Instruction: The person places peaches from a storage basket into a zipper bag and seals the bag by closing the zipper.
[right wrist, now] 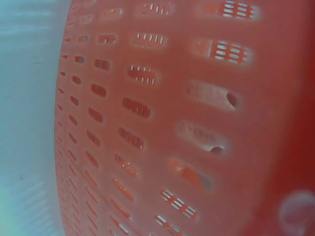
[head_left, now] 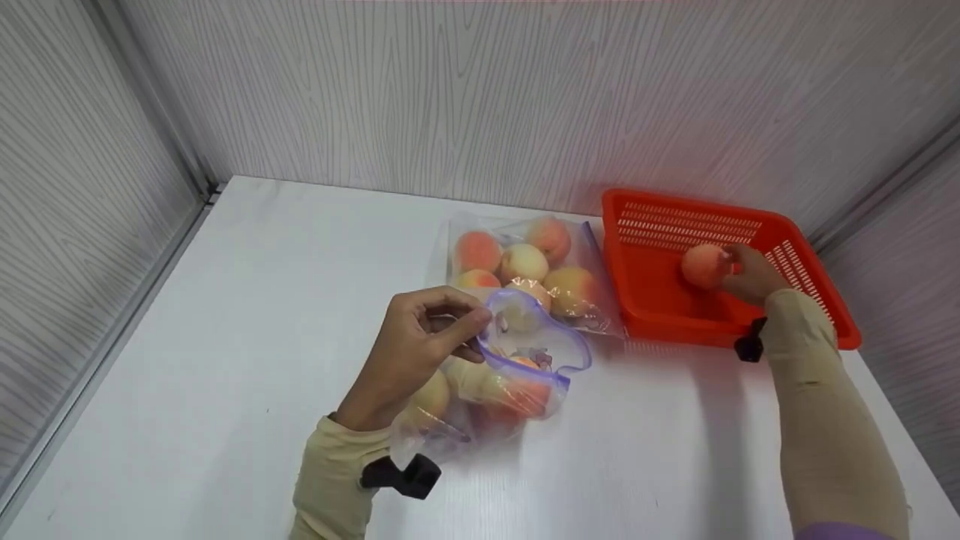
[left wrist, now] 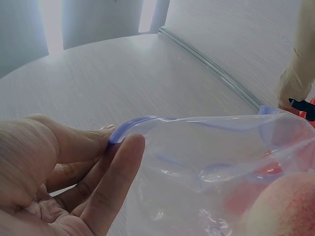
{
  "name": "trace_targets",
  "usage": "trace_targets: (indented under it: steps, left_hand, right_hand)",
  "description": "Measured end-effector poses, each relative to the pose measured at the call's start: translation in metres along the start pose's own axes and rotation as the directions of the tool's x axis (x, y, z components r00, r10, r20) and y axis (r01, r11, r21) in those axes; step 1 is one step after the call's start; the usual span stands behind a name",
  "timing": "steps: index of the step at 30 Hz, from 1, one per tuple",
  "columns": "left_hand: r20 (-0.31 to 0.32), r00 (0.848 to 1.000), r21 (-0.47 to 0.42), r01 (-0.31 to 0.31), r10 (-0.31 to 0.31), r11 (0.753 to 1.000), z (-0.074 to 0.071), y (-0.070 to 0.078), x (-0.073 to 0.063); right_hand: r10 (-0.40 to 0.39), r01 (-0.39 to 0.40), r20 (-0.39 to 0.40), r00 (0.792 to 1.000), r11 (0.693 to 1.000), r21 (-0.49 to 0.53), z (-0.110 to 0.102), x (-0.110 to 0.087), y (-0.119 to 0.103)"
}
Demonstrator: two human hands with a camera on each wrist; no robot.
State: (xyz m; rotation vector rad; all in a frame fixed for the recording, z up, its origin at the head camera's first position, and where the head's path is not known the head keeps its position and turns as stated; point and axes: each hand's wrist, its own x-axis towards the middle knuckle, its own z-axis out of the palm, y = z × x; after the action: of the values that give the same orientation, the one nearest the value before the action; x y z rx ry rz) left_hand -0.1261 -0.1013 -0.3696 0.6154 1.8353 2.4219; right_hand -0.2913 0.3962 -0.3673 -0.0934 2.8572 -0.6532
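My left hand [head_left: 420, 345] pinches the purple zip edge of a clear bag [head_left: 551, 337] between thumb and fingers. The bag's mouth gapes open, and several peaches lie inside it; one peach [left wrist: 288, 211] shows at the lower right of the left wrist view. Over at the right, my right hand [head_left: 752, 276] reaches into a red plastic basket [head_left: 652, 319] and grips a peach [head_left: 703, 265] by its right side. In the right wrist view the basket's slotted wall [right wrist: 113, 103] fills most of the picture and hides that hand.
Behind the held bag lies a second clear bag [head_left: 592, 315] with several peaches, its purple zip strip beside the basket. Both rest on a white table [head_left: 247, 315]. Pale wood-grain panels [head_left: 390, 97] rise behind the table and at both sides.
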Motion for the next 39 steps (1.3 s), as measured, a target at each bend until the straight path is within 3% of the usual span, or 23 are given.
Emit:
trace_targets:
  steps: [6, 10, 18, 22, 28, 31, 39]
  left_hand:
    - [0.0, 1.0, -0.001, -0.002, 0.002, 1.0, 0.0, 0.001, 0.0]
    - [-0.003, 1.0, 0.012, -0.004, 0.004, 1.0, 0.0, 0.0, 0.0]
    - [-0.005, 1.0, 0.021, 0.001, -0.001, 1.0, -0.001, 0.0, 0.001]
    - [-0.007, 1.0, 0.011, 0.004, -0.004, 1.0, -0.001, 0.001, 0.001]
    - [0.003, 1.0, -0.002, -0.017, 0.017, 1.0, -0.001, 0.001, 0.001]
    - [0.008, 1.0, -0.006, -0.022, 0.022, 1.0, 0.0, 0.001, 0.001]
    - [0.008, 1.0, 0.003, -0.016, 0.016, 1.0, 0.0, 0.001, 0.002]
  right_hand:
    - [-0.091, 0.088, -0.083, 0.992, 0.995, -0.036, 0.004, -0.004, -0.001]
    - [-0.017, 0.02, -0.083, 0.996, 0.999, 0.026, 0.008, -0.008, -0.006]
    - [0.0, 0.018, -0.155, 0.988, 0.993, 0.114, 0.023, -0.001, -0.022]
    - [0.025, -0.013, -0.097, 0.995, 0.992, 0.128, 0.025, 0.005, -0.029]
    - [-0.015, 0.015, 0.007, 1.0, 1.0, -0.002, 0.025, 0.007, -0.035]
    - [0.004, -0.005, 0.037, 0.999, 1.0, 0.024, 0.026, 0.004, -0.036]
    - [0.06, -0.062, 0.034, 0.998, 0.996, 0.06, 0.034, -0.002, -0.037]
